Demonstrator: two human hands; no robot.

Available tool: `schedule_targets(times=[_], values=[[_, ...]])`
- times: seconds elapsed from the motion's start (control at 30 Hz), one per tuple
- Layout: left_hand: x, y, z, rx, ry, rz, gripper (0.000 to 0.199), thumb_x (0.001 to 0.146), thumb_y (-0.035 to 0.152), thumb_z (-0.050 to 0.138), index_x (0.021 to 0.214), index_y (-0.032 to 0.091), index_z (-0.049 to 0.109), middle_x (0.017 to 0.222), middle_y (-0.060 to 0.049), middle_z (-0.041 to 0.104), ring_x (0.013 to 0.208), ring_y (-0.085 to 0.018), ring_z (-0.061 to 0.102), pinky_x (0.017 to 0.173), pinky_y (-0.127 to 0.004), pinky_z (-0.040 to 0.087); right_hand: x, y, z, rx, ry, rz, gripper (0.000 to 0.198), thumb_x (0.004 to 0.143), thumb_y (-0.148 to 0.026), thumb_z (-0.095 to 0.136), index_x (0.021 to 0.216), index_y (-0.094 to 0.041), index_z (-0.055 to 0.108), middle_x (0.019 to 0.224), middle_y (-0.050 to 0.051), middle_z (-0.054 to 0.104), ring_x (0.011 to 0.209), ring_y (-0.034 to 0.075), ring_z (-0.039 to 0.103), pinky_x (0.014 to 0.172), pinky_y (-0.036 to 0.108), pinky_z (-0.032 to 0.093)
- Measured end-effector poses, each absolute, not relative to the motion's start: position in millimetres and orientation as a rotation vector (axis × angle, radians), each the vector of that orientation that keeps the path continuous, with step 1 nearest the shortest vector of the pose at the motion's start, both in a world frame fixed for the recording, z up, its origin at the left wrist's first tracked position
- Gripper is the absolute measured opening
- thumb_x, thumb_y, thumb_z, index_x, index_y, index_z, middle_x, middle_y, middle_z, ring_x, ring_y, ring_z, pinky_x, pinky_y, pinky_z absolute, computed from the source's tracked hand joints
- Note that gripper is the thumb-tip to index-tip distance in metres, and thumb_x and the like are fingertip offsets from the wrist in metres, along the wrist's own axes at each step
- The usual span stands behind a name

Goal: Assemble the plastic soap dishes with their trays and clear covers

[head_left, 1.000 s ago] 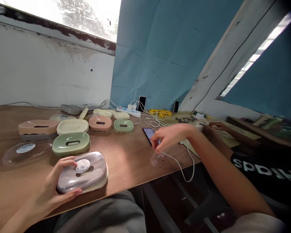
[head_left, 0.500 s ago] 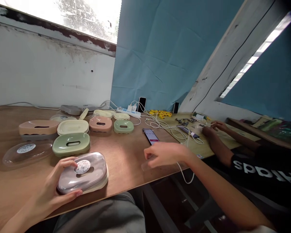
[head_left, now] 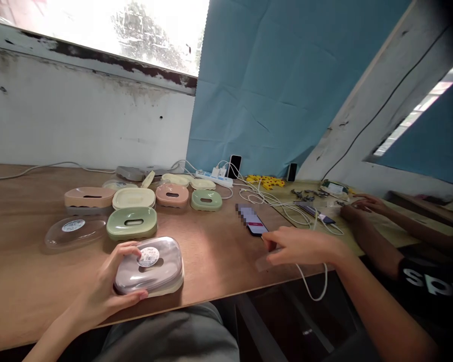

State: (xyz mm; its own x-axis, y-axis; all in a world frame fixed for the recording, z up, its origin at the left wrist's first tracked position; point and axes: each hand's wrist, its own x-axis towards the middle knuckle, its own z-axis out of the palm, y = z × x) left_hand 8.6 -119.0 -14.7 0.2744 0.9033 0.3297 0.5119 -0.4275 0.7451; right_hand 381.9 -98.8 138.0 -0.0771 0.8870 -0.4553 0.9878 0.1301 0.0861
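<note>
My left hand (head_left: 115,281) is wrapped round a soap box (head_left: 160,271) near the table's front edge. Its thumb is at the near side, and its fingers rest over the clear lid by a round white label (head_left: 148,257). Under the lid, a greyish-pink tray with a slot shows above a cream base. To the right, my right hand (head_left: 302,246) hovers low by a phone (head_left: 252,221), fingers curled in a pinch. A small see-through piece (head_left: 265,262) sticks out below its fingertips; its kind cannot be made out.
Behind the box are a green soap box (head_left: 132,223), a pink tray (head_left: 88,196), a cream tray (head_left: 133,199) and a loose clear lid (head_left: 75,232). White cables (head_left: 283,206) run from a power strip (head_left: 215,177). At right, another person's hands (head_left: 370,203) work over small parts.
The view has turned a little left. My right hand has shifted right relative to the phone, with the see-through piece moving along. My left hand keeps its hold on the soap box.
</note>
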Motion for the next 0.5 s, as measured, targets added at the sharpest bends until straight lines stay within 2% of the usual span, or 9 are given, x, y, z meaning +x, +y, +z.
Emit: schedule_targets(times=[0.17,0.37,0.5], values=[[8,-118,-13,2.092,1.261,1.063,0.045,0.073,0.040,0.066,0.108,0.026,0.042,0.127,-0.007,0.047,0.111,-0.025,0.051,0.095,-0.034,0.038,387,-101,129,1.781,1.973,-0.342,0.022,0.068,-0.038,0.052,0.078,-0.020,0.059,0.080,0.005,0.058,0.070,0.022,0.055,0.055,0.028,0.032],[7,-117,-14,2.116,1.289,1.089,0.046,0.071,0.041,0.068,0.108,0.026,0.045,0.125,-0.005,0.050,0.109,-0.023,0.054,0.093,-0.031,0.041,372,-126,128,1.562,1.908,-0.470,0.019,0.059,-0.033,0.059,0.071,-0.019,0.063,0.065,0.002,0.056,0.061,0.019,0.053,0.050,0.024,0.028],[7,-118,-12,2.112,1.275,1.071,0.045,0.072,0.040,0.067,0.108,0.026,0.044,0.125,-0.007,0.050,0.109,-0.024,0.054,0.092,-0.032,0.042,372,-125,145,1.640,2.033,-0.456,0.024,0.065,-0.037,0.058,0.082,-0.022,0.065,0.082,0.004,0.060,0.073,0.022,0.057,0.058,0.027,0.036]])
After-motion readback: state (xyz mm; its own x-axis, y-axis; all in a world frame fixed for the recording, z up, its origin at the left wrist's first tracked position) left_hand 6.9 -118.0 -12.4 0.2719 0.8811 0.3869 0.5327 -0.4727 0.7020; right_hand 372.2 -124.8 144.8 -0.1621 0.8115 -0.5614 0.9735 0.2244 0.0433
